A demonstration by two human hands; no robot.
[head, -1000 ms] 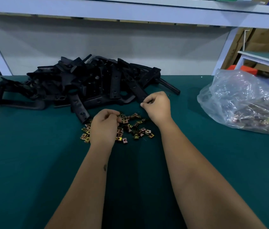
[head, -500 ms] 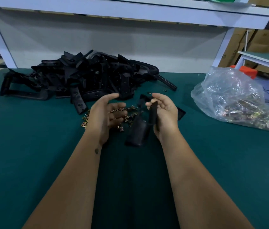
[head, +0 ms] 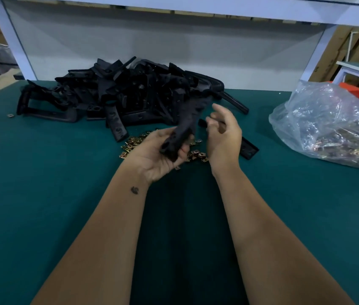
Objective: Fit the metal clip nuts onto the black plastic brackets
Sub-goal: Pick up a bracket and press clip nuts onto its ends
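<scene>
The left hand (head: 163,158), palm up, grips the near end of a black plastic bracket (head: 184,130), its fingers curled round the thick end while the long arm of the part points away toward the bracket pile (head: 125,95). The right hand (head: 223,137) hovers just right of the bracket with fingers loosely curled; whether it pinches a clip nut cannot be told (that region is blurred). Loose clip nuts (head: 133,145) lie scattered on the green table (head: 42,194) directly under the bracket, and a clear plastic bag (head: 330,126) of more nuts sits well to its right. The bracket looks stiff and light, safe to grip firmly by its thick end. The nuts are probably small, springy and sharp-edged, best pinched by their flat sides and pushed over a bracket edge.
</scene>
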